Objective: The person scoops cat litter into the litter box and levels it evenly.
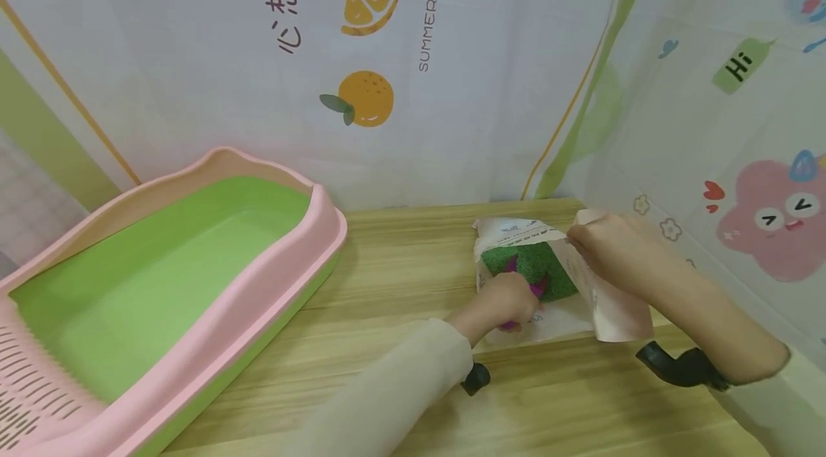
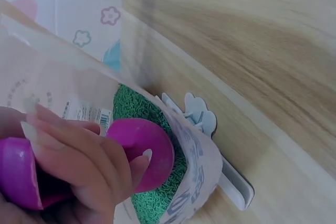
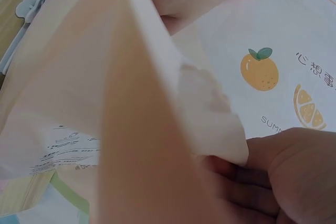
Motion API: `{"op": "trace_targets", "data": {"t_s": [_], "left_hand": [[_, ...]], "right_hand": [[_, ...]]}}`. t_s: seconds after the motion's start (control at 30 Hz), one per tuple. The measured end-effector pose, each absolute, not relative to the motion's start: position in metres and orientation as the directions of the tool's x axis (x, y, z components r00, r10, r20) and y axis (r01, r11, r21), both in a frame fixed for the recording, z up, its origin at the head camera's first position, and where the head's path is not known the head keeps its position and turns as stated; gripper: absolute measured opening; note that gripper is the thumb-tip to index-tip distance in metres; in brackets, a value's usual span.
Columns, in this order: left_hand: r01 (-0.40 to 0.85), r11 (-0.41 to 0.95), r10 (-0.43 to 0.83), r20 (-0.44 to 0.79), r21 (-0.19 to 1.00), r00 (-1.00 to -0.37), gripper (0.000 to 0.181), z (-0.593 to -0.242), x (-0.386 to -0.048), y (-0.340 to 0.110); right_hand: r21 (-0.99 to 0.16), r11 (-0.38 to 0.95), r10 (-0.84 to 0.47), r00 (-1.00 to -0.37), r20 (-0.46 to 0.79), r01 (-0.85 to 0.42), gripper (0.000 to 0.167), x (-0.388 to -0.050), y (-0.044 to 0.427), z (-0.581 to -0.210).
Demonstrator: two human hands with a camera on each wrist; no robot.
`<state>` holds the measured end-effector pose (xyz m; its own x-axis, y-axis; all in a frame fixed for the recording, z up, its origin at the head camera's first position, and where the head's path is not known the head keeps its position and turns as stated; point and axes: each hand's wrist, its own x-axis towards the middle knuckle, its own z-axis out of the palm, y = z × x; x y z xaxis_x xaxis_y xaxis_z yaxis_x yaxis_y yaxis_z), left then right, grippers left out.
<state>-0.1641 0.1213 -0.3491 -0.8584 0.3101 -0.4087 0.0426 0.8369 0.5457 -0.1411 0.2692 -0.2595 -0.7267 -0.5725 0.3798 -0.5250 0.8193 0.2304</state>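
My left hand (image 1: 510, 299) reaches into the mouth of a pale plastic bag (image 1: 519, 229) and grips a purple scoop (image 2: 149, 153). The scoop's rounded part rests against green pellet litter (image 2: 136, 103) in the bag; how deep it goes is hidden. At the bag's right side, my right hand (image 1: 609, 256) pinches the upper edge and holds the opening wide. In the right wrist view the raised bag wall covers the litter, and the thumb and fingers of that hand close on the film.
A litter box (image 1: 316, 242) with a pink rim and green base stands at the left on the wooden table (image 1: 387, 285). Beside the bag lies a white paw-shaped tool (image 2: 202, 114) with a long handle. Printed curtains (image 1: 477, 120) enclose the back and right.
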Motion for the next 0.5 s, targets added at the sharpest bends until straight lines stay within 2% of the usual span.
{"op": "trace_targets", "data": {"t_s": [0.2, 0.33, 0.5], "left_hand": [[0.066, 0.833, 0.321, -0.383, 0.549, -0.866, 0.038, -0.350, -0.166, 0.122], [0.097, 0.838, 0.327, -0.352, 0.537, -0.877, 0.048, -0.353, -0.167, 0.120], [0.091, 0.794, 0.346, -0.324, 0.601, -0.880, 0.050, -0.361, -0.172, 0.115]], "right_hand": [[0.227, 0.822, -0.569, -0.732, 0.375, -0.522, 0.030, -0.140, 0.270, -0.259], [0.226, 0.817, -0.575, -0.722, 0.386, -0.530, 0.029, -0.140, 0.271, -0.259], [0.212, 0.827, -0.561, -0.739, 0.373, -0.520, 0.023, -0.141, 0.272, -0.257]]}}
